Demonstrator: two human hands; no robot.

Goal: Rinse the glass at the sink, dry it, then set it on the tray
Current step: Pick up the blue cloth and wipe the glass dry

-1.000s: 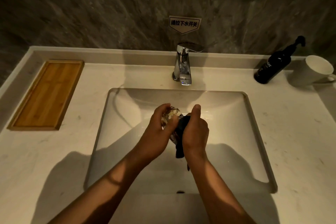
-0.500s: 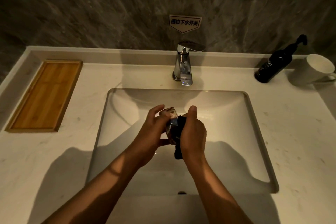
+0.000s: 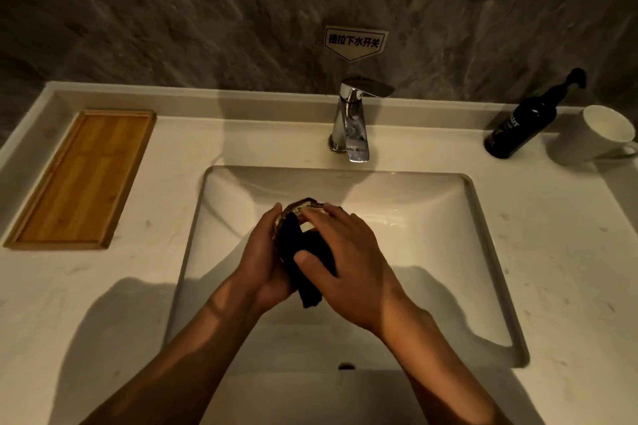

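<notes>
Over the white sink basin (image 3: 448,252) my left hand (image 3: 262,262) cups a clear glass (image 3: 303,209), tilted with its rim toward the faucet; most of the glass is hidden by my hands. A dark cloth (image 3: 303,262) is wrapped against the glass, and my right hand (image 3: 345,262) presses it there with fingers spread over the top and thumb on the cloth. The wooden tray (image 3: 83,179) lies on the counter at the left, with nothing on it.
A chrome faucet (image 3: 352,124) stands behind the basin with no water running. A dark pump bottle (image 3: 521,124) and a white mug (image 3: 597,134) sit at the back right. A stone wall with a small sign (image 3: 355,41) rises behind.
My right hand has rolled over the top of the glass, its fingers now spread across it, and the cloth has shifted around the glass. My left hand keeps its hold.
</notes>
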